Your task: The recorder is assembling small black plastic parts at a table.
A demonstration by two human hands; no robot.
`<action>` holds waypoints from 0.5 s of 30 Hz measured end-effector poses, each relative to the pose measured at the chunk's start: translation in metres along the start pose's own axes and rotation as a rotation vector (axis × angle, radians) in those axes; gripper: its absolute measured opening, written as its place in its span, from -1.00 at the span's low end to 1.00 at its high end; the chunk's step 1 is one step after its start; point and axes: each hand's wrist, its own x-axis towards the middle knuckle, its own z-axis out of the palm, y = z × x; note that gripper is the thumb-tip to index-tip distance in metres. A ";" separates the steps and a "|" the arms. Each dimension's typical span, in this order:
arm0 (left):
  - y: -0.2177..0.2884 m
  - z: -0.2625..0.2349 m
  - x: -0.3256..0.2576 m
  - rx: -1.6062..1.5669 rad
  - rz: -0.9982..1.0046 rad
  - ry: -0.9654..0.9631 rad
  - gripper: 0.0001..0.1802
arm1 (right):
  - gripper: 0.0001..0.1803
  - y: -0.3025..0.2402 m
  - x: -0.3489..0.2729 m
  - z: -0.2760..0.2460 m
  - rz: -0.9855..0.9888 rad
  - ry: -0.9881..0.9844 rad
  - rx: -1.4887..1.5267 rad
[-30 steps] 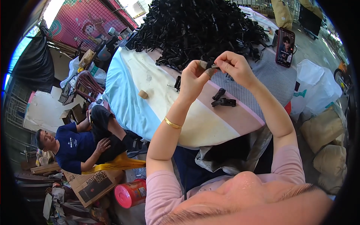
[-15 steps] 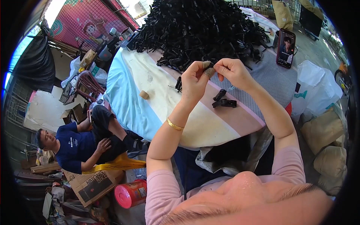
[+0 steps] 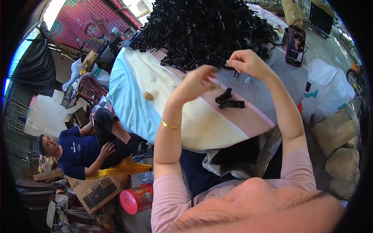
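Observation:
My right hand (image 3: 248, 64) is at the near edge of a big heap of small black plastic parts (image 3: 210, 31), its thumb and forefinger pinched together. Whatever the pinch holds is too small to make out against the dark heap. My left hand (image 3: 196, 84), with a gold bangle on its wrist, is smeared by motion over the striped cloth, so its fingers cannot be read. Two black clip-like pieces (image 3: 232, 104) lie close together on the pink stripe, to the right of my left hand. A small tan roll (image 3: 147, 96) sits on the cream stripe to the left.
The round table wears a striped cloth (image 3: 134, 105). A phone (image 3: 296, 46) leans upright at the right edge. An open sack (image 3: 237, 161) hangs before my lap. White plastic bags (image 3: 328, 87) stand right. A seated person (image 3: 83, 149) and a red bucket (image 3: 136, 199) are left.
My hands, together half a second ago, have parted. The left has dropped toward me and left; the right has shifted slightly up and right. The two black pieces have shifted slightly.

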 end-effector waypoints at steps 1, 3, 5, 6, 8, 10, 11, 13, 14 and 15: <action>-0.003 -0.009 -0.001 0.265 -0.045 0.104 -0.69 | -0.82 0.003 0.002 0.004 -0.008 0.010 -0.022; -0.016 -0.026 -0.004 0.651 -0.092 0.272 -0.81 | -0.83 0.004 0.001 0.014 -0.031 0.031 -0.090; -0.013 -0.020 -0.003 0.688 -0.233 0.216 -0.80 | -0.83 0.006 -0.001 0.021 -0.104 0.001 -0.169; -0.012 -0.017 -0.003 0.723 -0.374 0.160 -0.79 | -0.84 0.005 -0.004 0.023 -0.121 0.009 -0.230; -0.029 -0.013 -0.004 0.828 -0.311 0.138 -0.80 | -0.84 0.002 -0.006 0.025 -0.157 0.021 -0.261; -0.032 -0.015 -0.008 0.865 -0.034 0.077 -0.70 | -0.84 0.002 -0.006 0.024 -0.204 0.046 -0.303; -0.029 -0.012 -0.012 0.805 0.000 0.088 -0.65 | -0.84 0.003 -0.006 0.023 -0.196 0.059 -0.310; -0.026 -0.007 -0.014 0.845 0.081 0.080 -0.66 | -0.83 0.004 -0.004 0.022 -0.206 0.079 -0.320; -0.025 -0.004 -0.013 0.888 0.149 0.081 -0.67 | -0.83 0.005 -0.003 0.022 -0.210 0.092 -0.318; -0.025 -0.002 -0.012 0.943 0.087 0.000 -0.68 | -0.83 0.004 -0.004 0.022 -0.204 0.099 -0.320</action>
